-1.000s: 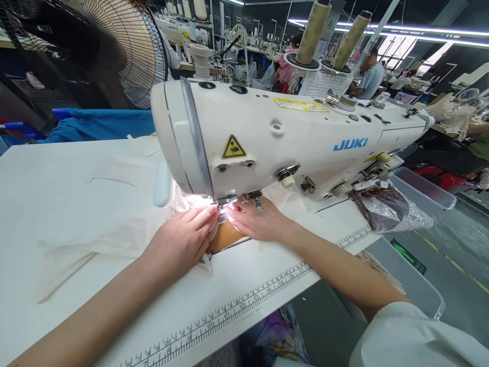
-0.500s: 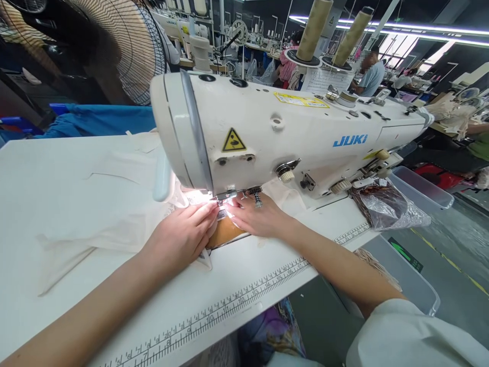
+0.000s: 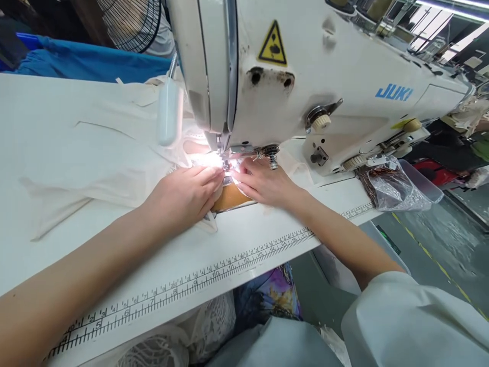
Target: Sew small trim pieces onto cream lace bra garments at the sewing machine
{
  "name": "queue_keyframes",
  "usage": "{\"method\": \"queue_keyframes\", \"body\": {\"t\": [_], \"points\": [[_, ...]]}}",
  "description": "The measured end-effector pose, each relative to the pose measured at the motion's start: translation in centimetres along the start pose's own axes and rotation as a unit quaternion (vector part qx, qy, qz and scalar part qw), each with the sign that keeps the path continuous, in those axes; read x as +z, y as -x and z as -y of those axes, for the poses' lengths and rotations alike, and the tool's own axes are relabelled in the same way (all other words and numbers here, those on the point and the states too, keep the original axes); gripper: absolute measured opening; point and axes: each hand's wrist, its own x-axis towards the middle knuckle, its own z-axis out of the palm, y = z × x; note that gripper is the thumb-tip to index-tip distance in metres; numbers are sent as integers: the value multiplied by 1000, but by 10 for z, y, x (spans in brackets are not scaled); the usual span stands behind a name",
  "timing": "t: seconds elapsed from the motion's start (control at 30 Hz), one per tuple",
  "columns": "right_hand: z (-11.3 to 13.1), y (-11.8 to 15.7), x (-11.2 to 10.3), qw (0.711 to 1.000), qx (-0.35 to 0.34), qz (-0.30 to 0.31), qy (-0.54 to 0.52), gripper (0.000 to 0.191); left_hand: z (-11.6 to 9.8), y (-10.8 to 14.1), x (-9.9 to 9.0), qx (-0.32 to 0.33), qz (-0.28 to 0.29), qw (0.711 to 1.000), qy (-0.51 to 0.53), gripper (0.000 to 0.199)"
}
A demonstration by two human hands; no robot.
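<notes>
Left grip [image 3: 185,196], right grip [image 3: 267,182] on pale cloth [image 3: 114,188], forearms [image 3: 103,255] slanting inward

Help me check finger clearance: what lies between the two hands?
In the head view, a metal sewing foot and, lower in the picture, a brown panel lie between the left hand and right hand.

Thin cream fabric [image 3: 118,187] (softly creased), loose across the white tabletop [image 3: 34,122], up to the presser foot [image 3: 226,165].

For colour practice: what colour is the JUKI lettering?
The JUKI lettering is blue, best in the head view.
</notes>
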Motion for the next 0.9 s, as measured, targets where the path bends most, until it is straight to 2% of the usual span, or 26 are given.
{"method": "queue_keyframes", "body": {"t": [0.13,0.4,0.67,0.9], "points": [[1,0,-1,1000,10,8,-23,46,-1,-1,-2,-18,31,999,20,52],[2,0,-2,999,15,15,-26,47,-1,0,0,-33,30,998,52,51],[1,0,0,999,26,31,-4,47,1,2,2,-2,-2,999,33,49],[-2,-1,-1,1000,9,20,-6,46,0,1,2,17,-41,999,17,44]]}}
